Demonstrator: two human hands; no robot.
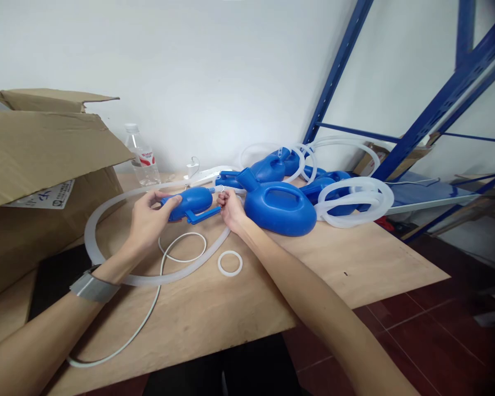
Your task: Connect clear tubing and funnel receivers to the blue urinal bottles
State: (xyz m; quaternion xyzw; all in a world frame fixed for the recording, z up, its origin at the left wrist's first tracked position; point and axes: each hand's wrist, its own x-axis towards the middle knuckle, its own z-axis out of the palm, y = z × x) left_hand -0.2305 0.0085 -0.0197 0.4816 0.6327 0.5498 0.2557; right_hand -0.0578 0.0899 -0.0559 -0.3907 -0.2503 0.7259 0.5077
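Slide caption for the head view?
Left hand holding a blue part, right hand close by, a blue bottle and white ring nearby.

It seems a small workshop: plywood tabletop point(355, 264), metal rack point(427, 126) at two o'clock, open carton point(45, 148) at nine.

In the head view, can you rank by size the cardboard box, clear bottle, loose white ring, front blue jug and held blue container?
1. Cardboard box
2. Front blue jug
3. Clear bottle and held blue container: too alike to rank; the left hand partly covers the container
4. Loose white ring
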